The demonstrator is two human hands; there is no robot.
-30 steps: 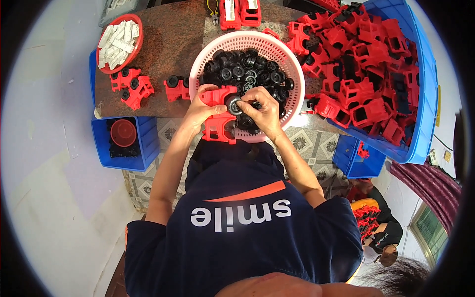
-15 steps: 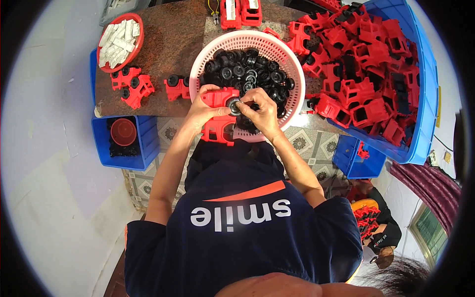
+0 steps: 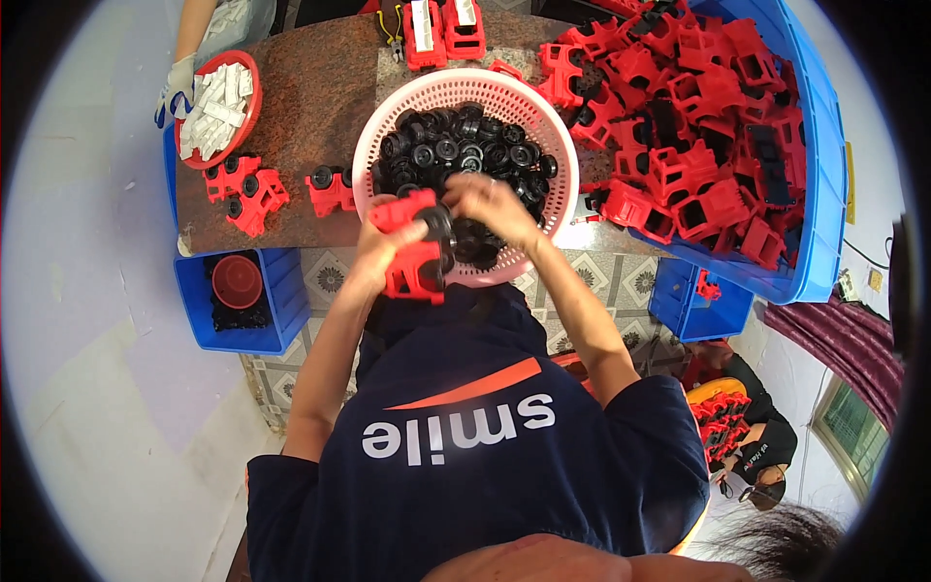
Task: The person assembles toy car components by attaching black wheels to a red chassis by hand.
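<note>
My left hand (image 3: 386, 250) is closed around a red plastic toy truck body (image 3: 415, 278), just over the near left rim of the pink basket. A black wheel (image 3: 438, 225) sits on the truck's right side. My right hand (image 3: 493, 206) is off the truck, above the wheels, with its fingers loosely bent and somewhat blurred; nothing shows in them. Many loose black toy wheels (image 3: 509, 145) fill the pink perforated basket (image 3: 565, 175) in front of me.
A large blue crate (image 3: 819, 194) heaped with red truck bodies (image 3: 693, 175) stands at right. At far left, another person's gloved hand (image 3: 178, 89) touches a red basin (image 3: 254, 102) of white parts (image 3: 218, 107). Pliers (image 3: 392, 29) and wheeled red trucks (image 3: 257, 202) lie on the table.
My right hand has come away from the truck's wheel and moved over the basket. The truck has turned in my left hand. A gloved hand has appeared at the far left.
</note>
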